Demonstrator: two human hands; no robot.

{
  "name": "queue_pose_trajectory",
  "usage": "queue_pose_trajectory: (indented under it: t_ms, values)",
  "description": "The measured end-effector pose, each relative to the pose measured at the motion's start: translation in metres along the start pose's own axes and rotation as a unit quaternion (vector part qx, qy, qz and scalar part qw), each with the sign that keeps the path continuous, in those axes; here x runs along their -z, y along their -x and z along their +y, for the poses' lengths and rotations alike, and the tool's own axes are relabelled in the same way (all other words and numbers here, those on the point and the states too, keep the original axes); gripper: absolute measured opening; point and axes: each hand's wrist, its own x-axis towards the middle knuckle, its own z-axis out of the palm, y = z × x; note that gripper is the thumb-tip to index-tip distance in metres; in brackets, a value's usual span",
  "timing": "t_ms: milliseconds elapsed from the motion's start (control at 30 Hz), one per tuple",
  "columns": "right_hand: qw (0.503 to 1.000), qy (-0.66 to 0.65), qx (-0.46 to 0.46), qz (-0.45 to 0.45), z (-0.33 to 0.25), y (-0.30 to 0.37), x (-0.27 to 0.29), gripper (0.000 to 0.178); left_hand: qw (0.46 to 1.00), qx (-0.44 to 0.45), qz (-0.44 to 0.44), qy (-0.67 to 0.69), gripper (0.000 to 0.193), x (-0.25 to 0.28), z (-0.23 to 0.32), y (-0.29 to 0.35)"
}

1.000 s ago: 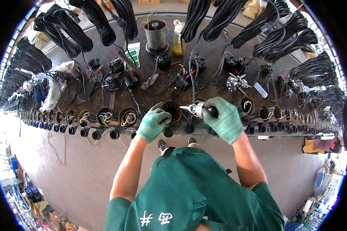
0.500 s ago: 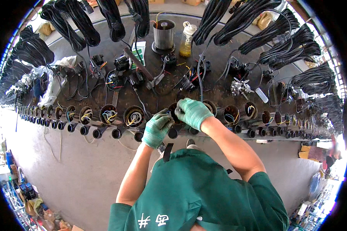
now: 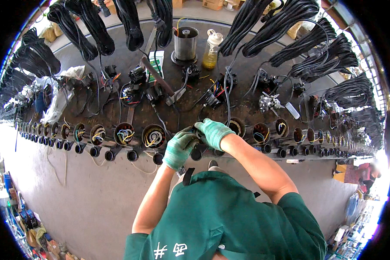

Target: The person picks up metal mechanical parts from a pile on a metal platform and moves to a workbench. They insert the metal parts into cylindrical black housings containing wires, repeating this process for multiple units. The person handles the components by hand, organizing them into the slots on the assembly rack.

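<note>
Both hands wear green knitted gloves and meet over the mouth of a round motor housing in the front row of the bench. My left hand (image 3: 180,149) is at the left of that mouth, fingers curled in a pinch. From the right, my right hand (image 3: 214,134) bends its closed fingers over the opening. Whatever small part the fingertips hold is hidden by the gloves. A neighbouring housing (image 3: 154,139) on the left shows a ringed inside with yellow and white wires. On the right stands another open housing (image 3: 237,125). Below my hands a black pipe end (image 3: 196,154) sticks out.
Behind my hands lie black switch units with wires (image 3: 212,99), a hammer (image 3: 158,77) and a silver metal fitting (image 3: 271,102). Further back stand a steel cylinder (image 3: 185,47) and a bottle with yellow liquid (image 3: 211,52). Coiled black cables (image 3: 128,26) hang over the bench.
My hands have come closer together over the housing, the right one shifting slightly left and down. The whole view has tilted a little.
</note>
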Motion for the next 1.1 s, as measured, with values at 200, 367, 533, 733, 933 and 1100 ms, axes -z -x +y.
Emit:
queue_pose_trajectory:
  t_ms: [200,367,533,733,933,1100]
  values:
    - [0.964,-0.143,-0.041,0.219,0.038,0.051,0.040,0.029,0.999,0.018,0.010,0.036,0.019,-0.004,-0.001,0.005]
    - [0.933,-0.134,-0.175,0.286,0.117,0.133,0.090,0.025,0.999,0.020,-0.006,0.027,0.022,-0.004,0.007,-0.006]
    - [0.899,-0.075,-0.256,0.347,0.254,0.169,0.127,0.025,0.994,0.101,0.018,-0.034,0.024,-0.017,0.015,0.000]
    - [0.979,0.062,-0.118,0.154,0.365,0.128,0.116,0.032,0.988,0.107,0.076,-0.077,0.039,-0.044,0.036,0.009]
    - [0.984,0.172,0.008,0.050,0.407,0.050,0.087,0.043,0.931,0.247,0.239,-0.122,0.037,-0.059,0.074,0.070]
    - [0.981,0.190,0.000,-0.043,0.402,0.034,0.089,0.042,0.879,0.384,0.259,-0.112,0.034,-0.076,0.083,0.163]
